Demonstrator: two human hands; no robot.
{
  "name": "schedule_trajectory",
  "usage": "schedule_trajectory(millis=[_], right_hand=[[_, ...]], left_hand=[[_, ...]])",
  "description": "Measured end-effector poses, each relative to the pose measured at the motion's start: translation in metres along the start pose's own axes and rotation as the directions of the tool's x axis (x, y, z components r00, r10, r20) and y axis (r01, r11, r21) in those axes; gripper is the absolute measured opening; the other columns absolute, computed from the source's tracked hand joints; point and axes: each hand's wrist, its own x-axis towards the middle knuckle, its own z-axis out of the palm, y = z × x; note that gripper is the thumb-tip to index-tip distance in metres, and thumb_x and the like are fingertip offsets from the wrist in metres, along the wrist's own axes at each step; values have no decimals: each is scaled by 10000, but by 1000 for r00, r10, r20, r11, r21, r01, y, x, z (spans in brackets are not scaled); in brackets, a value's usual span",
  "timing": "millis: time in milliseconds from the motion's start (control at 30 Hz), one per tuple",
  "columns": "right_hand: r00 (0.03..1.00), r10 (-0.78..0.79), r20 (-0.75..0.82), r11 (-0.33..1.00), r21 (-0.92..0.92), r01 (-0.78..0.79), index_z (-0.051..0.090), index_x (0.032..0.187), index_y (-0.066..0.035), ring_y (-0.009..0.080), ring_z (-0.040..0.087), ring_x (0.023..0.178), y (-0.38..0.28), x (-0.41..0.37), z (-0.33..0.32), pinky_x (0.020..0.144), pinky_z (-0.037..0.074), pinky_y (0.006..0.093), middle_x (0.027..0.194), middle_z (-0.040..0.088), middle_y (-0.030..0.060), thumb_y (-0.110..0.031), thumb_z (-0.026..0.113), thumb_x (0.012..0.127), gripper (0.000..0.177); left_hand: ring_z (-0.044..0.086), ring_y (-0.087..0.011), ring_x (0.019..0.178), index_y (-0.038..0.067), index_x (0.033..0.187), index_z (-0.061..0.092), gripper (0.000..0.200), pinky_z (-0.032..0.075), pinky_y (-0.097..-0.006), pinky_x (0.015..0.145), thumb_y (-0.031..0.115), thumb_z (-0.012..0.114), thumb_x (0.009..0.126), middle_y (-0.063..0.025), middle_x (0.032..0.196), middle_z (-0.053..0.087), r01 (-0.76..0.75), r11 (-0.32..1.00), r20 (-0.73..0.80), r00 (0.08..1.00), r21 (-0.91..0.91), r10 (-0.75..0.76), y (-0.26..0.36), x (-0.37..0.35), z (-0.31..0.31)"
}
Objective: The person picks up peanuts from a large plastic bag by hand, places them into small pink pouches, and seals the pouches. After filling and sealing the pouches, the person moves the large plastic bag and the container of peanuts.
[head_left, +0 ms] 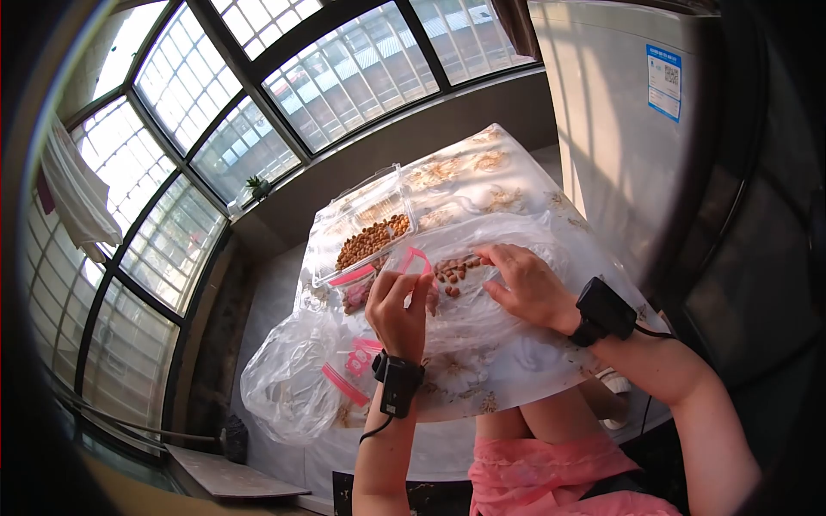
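Observation:
My left hand (398, 311) is closed, its fingertips pinching the edge of a clear bag with a pink strip (416, 261). Beside it, my right hand (527, 284) has its fingers apart, with the fingertips at a small pile of brown nuts (458, 269) on white plastic film (516, 236). Behind my left hand stands an open clear plastic box (407, 191) holding many brown nuts (370, 242). Another pink-edged bag with contents (357, 297) lies between the box and my left hand.
The table (533, 378) has a patterned cover. A crumpled clear bag (288, 378) hangs over its left edge, near a pink-printed bag (360, 361). A refrigerator (611, 112) stands at the right. A small plant (256, 185) sits on the sill behind.

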Motion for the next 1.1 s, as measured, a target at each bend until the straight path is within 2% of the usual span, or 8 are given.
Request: schedule_trajectory(millis=[167,333,433,633,767,867,933,1100], right_hand=[[1000,-18,4,1000,12,18,551,1281,16,407,636,1114,0,1,0,988,498,461,1169,667,231,-78,709,856,463],[999,-32,14,999,4,32,572,1254,11,406,634,1123,0,0,0,994,497,458,1176,669,229,-74,710,853,433],[999,-32,32,999,-5,32,595,1219,7,403,634,1114,-1,1,-1,990,498,454,1160,670,222,-70,707,852,391],[996,-78,41,997,-22,78,640,1119,-10,342,644,1054,-5,2,-4,951,510,433,1077,672,160,-72,711,836,298],[991,-131,40,991,-33,132,647,1119,-21,333,649,1041,-3,1,-2,934,513,423,1070,675,145,-67,722,824,307],[983,-175,62,984,-16,177,658,1128,-40,313,645,1082,-6,3,1,963,487,417,1107,676,119,-113,732,848,299],[960,-238,149,970,-10,242,643,1226,-68,318,620,1170,-9,3,3,1055,428,441,1245,663,123,-193,720,897,360],[940,-239,242,965,-51,259,586,1336,-63,300,542,1300,-9,-1,6,1113,369,462,1372,594,133,-314,661,966,454]], left_hand=[[617,-267,719,50,831,725,152,486,-382,656,146,842,816,-65,775,612,154,988,108,982,-4,-153,-9,-5,1],[605,-320,1001,78,992,711,291,490,-440,872,208,867,784,-98,1021,632,-34,979,25,999,199,29,-2,0,0],[574,-341,1074,90,1052,691,342,469,-459,935,207,866,782,-111,1099,612,-21,983,24,1000,185,17,-1,0,0],[580,-311,1097,96,1047,692,274,423,-453,971,203,822,832,-99,1122,618,-9,995,-4,1000,98,9,0,1,0],[575,-331,1068,86,1055,688,262,463,-455,934,152,800,829,-107,1109,619,-49,996,1,999,77,49,2,2,-1],[577,-332,1057,85,1058,686,258,463,-457,933,123,787,823,-108,1105,622,-64,994,33,998,94,61,2,2,-1],[576,-331,1053,84,1050,688,237,464,-457,933,74,749,821,-110,1100,622,-74,993,34,997,87,72,2,2,-1],[575,-325,1049,82,1029,691,212,463,-456,936,20,690,826,-105,1096,621,-74,995,39,997,61,71,0,2,0]])
